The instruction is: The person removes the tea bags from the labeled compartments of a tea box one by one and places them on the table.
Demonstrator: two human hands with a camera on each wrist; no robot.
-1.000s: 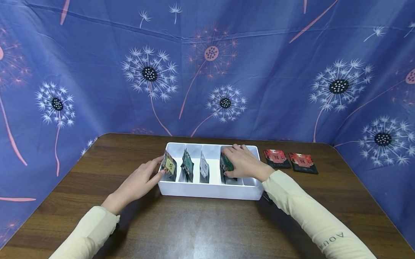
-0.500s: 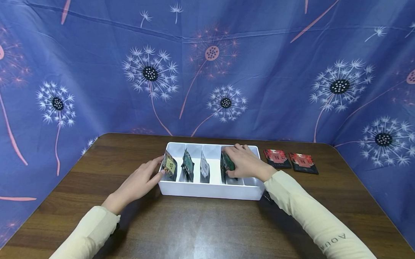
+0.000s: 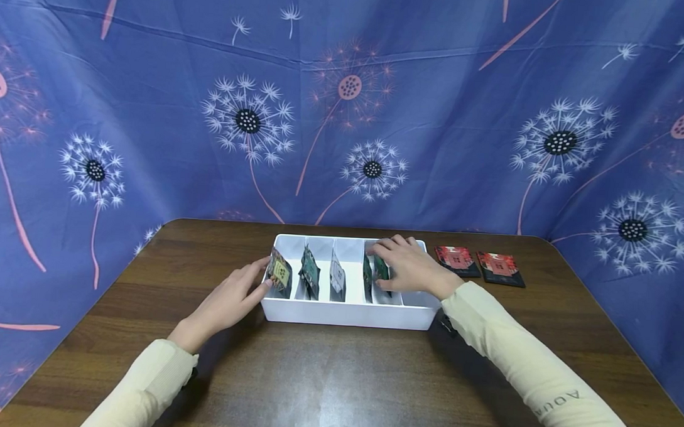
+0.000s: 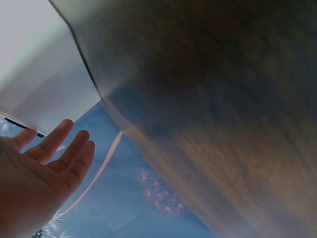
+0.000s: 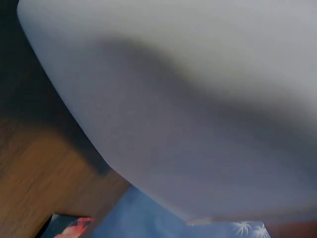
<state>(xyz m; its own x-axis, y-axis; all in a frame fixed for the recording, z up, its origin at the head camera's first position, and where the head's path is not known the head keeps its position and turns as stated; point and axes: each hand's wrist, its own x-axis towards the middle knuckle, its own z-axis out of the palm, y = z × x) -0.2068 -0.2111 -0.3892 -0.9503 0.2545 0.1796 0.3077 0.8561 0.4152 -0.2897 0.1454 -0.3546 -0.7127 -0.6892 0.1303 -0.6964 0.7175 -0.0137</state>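
A white divided box (image 3: 344, 313) stands on the table, with upright sachets in its compartments. My left hand (image 3: 226, 300) rests at the box's left end, its fingers loosely extended along the outer wall in the left wrist view and its thumb at the rim. Beside that thumb is a yellow-labelled sachet (image 3: 279, 274). A green sachet (image 3: 309, 274) and a white sachet (image 3: 336, 277) fill the following compartments. In the fourth, my right hand (image 3: 410, 266) pinches a dark green sachet (image 3: 381, 268), partly hidden by its fingers; another green sachet (image 3: 367, 278) stands just left of it.
Two red-and-black sachets, a nearer-left one (image 3: 456, 260) and a right one (image 3: 500, 268), lie flat on the brown wooden table (image 3: 336, 376) right of the box. A blue dandelion-print cloth (image 3: 436, 116) hangs behind the table's back edge.
My right hand has shifted slightly right, and a gap now shows between the two green sachets in the fourth compartment. The left hand and the box stay put.
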